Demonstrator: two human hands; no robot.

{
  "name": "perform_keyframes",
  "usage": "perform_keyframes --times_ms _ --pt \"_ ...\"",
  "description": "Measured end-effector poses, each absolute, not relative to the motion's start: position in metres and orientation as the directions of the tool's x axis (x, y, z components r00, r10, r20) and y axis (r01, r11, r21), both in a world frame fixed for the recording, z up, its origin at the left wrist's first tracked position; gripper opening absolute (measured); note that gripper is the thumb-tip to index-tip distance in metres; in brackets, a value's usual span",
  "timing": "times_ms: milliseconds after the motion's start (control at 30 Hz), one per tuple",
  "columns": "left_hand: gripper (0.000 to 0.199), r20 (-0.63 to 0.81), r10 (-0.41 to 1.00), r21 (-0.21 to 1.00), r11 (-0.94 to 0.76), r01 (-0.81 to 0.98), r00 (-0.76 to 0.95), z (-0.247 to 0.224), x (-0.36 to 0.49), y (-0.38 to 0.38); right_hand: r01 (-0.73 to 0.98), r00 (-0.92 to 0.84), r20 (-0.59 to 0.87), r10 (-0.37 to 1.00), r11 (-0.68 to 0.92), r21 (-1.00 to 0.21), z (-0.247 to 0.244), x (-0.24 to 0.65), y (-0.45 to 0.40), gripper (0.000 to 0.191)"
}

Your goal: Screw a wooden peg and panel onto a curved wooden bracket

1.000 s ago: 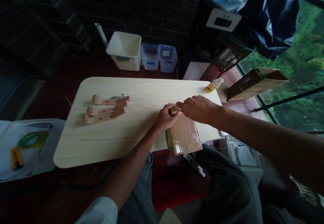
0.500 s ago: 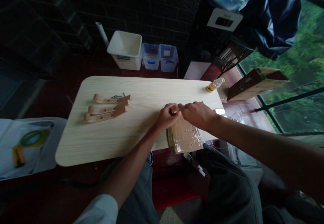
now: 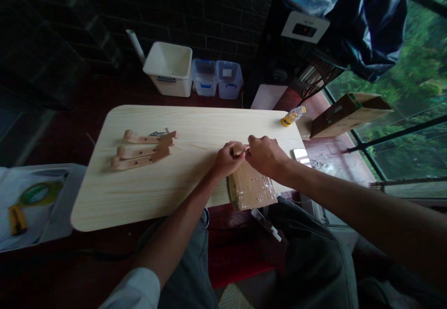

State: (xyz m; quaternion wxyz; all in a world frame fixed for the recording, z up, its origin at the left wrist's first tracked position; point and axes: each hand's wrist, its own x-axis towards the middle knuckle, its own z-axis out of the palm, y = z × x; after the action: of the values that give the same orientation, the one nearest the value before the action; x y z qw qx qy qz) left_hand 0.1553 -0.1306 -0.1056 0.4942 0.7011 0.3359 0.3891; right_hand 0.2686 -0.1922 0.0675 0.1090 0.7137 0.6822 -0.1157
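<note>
My left hand (image 3: 226, 161) is closed around a small wooden piece (image 3: 238, 148), whose pale rounded end shows above the fingers. Right beside it, my right hand (image 3: 264, 154) is curled into a fist against a thin, dark object (image 3: 246, 150) that points toward the wood; its kind is too small to make out. Both hands are over the upper end of a flat cardboard package (image 3: 254, 187) wrapped in clear tape, which overhangs the table's front edge. Curved wooden pieces with dark holes (image 3: 139, 161) lie on the table's left side, with small metal parts (image 3: 159, 133) behind them.
The pale wooden table (image 3: 174, 188) has rounded corners. A clear bottle with yellow ends (image 3: 293, 116) stands near its back right corner, and a white phone-like object (image 3: 301, 156) lies at the right edge. Plastic bins (image 3: 174, 73) stand behind; a white container (image 3: 59, 225) is at left.
My right hand has turned and its fist has tightened, so the thin object between the hands now shows. The left hand keeps its hold on the wooden piece. The view has shifted slightly.
</note>
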Motion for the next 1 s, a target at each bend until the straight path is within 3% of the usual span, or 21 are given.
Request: perform_keyframes --times_ms 133,400,633,1000 --pt "0.024 0.232 0.846 0.95 -0.303 0.075 0.479 -0.106 0.155 -0.131 0.998 0.069 -0.321 0.945 -0.065 0.023 0.072 0.27 -0.194 0.034" --pt "0.017 0.27 0.822 0.939 -0.34 0.053 0.501 -0.102 0.153 -0.131 0.995 -0.077 -0.339 0.938 0.093 0.03 0.091 0.281 -0.191 0.033" --pt "0.03 0.231 0.85 0.951 -0.301 0.076 0.474 -0.107 0.156 -0.132 0.983 -0.15 -0.324 0.934 0.178 0.056 0.089 0.282 -0.195 0.031" --pt "0.026 0.217 0.848 0.952 -0.294 0.088 0.483 -0.107 0.155 -0.132 0.992 -0.028 -0.287 0.958 0.063 0.111 0.078 0.282 -0.192 0.032"
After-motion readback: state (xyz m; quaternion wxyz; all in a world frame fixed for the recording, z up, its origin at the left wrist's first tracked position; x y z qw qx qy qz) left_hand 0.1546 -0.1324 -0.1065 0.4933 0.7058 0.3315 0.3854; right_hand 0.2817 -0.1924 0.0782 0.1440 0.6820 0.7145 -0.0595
